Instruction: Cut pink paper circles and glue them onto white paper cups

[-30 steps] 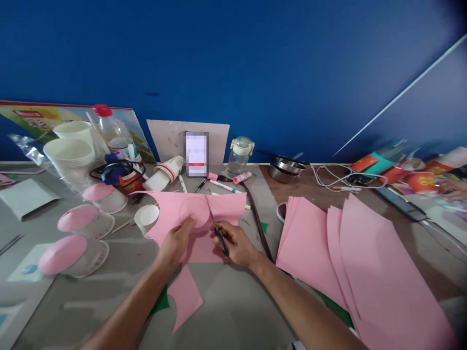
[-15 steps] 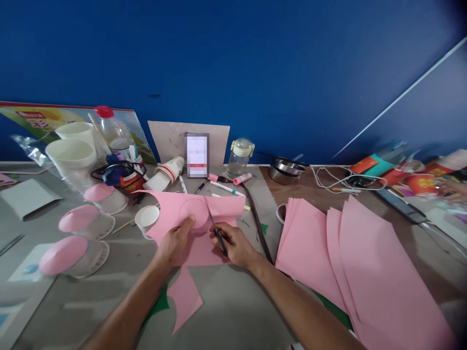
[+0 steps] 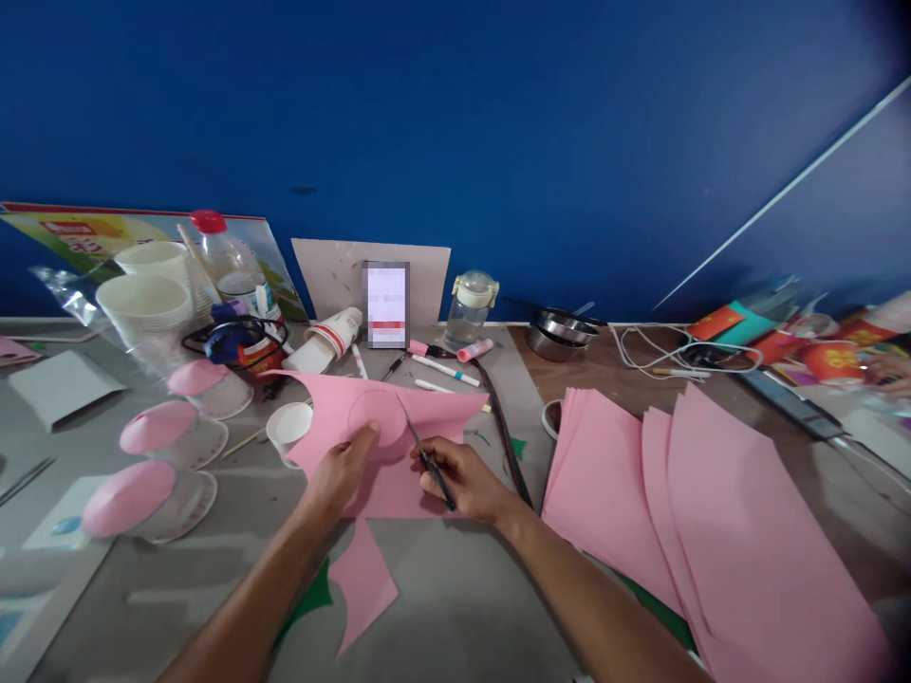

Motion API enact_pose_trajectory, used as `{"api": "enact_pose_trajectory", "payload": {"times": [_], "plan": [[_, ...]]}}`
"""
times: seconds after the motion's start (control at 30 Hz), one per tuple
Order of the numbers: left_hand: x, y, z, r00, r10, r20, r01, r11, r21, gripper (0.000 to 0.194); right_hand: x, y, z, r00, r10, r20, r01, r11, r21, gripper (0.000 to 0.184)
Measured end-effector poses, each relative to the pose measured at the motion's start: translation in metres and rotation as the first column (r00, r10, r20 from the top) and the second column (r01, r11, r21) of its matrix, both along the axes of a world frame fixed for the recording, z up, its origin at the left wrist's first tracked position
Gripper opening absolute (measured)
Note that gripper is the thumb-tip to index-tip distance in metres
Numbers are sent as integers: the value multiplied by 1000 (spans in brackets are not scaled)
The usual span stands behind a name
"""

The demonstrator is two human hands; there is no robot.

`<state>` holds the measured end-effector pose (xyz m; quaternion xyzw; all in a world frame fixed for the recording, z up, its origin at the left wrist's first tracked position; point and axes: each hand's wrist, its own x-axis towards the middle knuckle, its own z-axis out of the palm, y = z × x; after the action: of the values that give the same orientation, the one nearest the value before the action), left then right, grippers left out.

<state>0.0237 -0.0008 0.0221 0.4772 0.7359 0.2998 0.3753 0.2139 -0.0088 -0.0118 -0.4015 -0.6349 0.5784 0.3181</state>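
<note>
A pink sheet of paper [image 3: 441, 408] with a round outline drawn on it is held up over the table. My left hand [image 3: 345, 465] pinches it just below the circle, thumb on top. In my right hand [image 3: 466, 479] is a pair of black-handled scissors [image 3: 437, 474], its blades at the paper right of the circle. A pink offcut [image 3: 364, 583] with curved edges lies on the table nearer to me. Just left of the sheet stands a white paper cup [image 3: 288, 424].
Several cups topped with pink paper [image 3: 153, 427] stand at left. Pink sheets [image 3: 612, 465] are piled at right. Behind are a phone [image 3: 386, 304], a glass jar [image 3: 471, 308], markers and metal bowls [image 3: 561, 332]. Another person's hand [image 3: 889, 375] shows at far right.
The scissors have tilted a little, their handles shifting right and toward me. The paper's right edge has turned slightly. My left hand keeps its hold, and the whole view has shifted slightly.
</note>
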Motion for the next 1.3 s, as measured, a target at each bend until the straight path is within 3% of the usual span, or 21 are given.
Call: {"api": "enact_pose_trajectory", "payload": {"times": [0.1, 0.23, 0.33, 0.37, 0.43, 0.5, 0.57, 0.6, 0.7, 0.83, 0.93, 1.0, 1.1, 1.17, 1.3], "plan": [[-3, 1, -5, 997, 66, -33, -69, 994, -86, 46, 12, 4, 11, 994, 113, -1, -113, 990, -81, 35], [-6, 2, -13, 992, 125, 16, -124, 990, -66, 48, 39, 13, 22, 957, 284, -51, -289, 945, -153, 46], [-7, 4, -18, 987, 149, 55, -145, 987, -75, 46, 56, 18, 24, 938, 282, -204, -306, 947, -96, 57], [-8, 4, -19, 988, 148, 50, -144, 986, -83, 45, 58, 19, 23, 942, 201, -268, -219, 975, -36, 58], [-8, 4, -20, 992, 121, 29, -117, 988, -104, 46, 57, 21, 20, 922, -87, -378, 132, 987, 93, 55], [-8, 3, -19, 999, 47, 19, -45, 992, -117, 47, 52, 23, 15, 834, -375, -405, 478, 858, 188, 52], [-7, 2, -18, 999, -36, 11, 37, 992, -123, 47, 45, 25, 11, 794, -513, -326, 597, 760, 257, 55], [-7, 1, -17, 998, -64, 4, 64, 989, -130, 47, 43, 26, 9, 806, -531, -261, 589, 761, 272, 56], [-6, 0, -14, 995, -96, 41, 101, 979, -175, 48, 39, 27, 6, 869, -481, -114, 494, 846, 201, 46], [-7, 0, -12, 952, -114, 285, 147, 984, -97, 45, 42, 28, 8, 896, -407, -178, 418, 908, 28, 43], [-7, 3, -14, 945, -103, 312, 117, 993, -28, 42, 44, 29, 9, 915, -349, -204, 352, 936, -23, 46], [-5, 6, -17, 894, -100, 437, 99, 995, 27, 39, 42, 29, 9, 922, -349, -165, 349, 937, -32, 44], [0, 8, -20, 665, -77, 743, 10, 995, 95, 25, 36, 28, 7, 916, -385, -108, 382, 923, -48, 41], [4, 8, -22, 533, -56, 844, -20, 997, 78, 21, 32, 27, 6, 923, -372, -94, 367, 928, -62, 42], [11, 6, -24, 456, -44, 889, 44, 999, 27, 25, 29, 25, 3, 949, -304, -83, 298, 951, -78, 41]]}}
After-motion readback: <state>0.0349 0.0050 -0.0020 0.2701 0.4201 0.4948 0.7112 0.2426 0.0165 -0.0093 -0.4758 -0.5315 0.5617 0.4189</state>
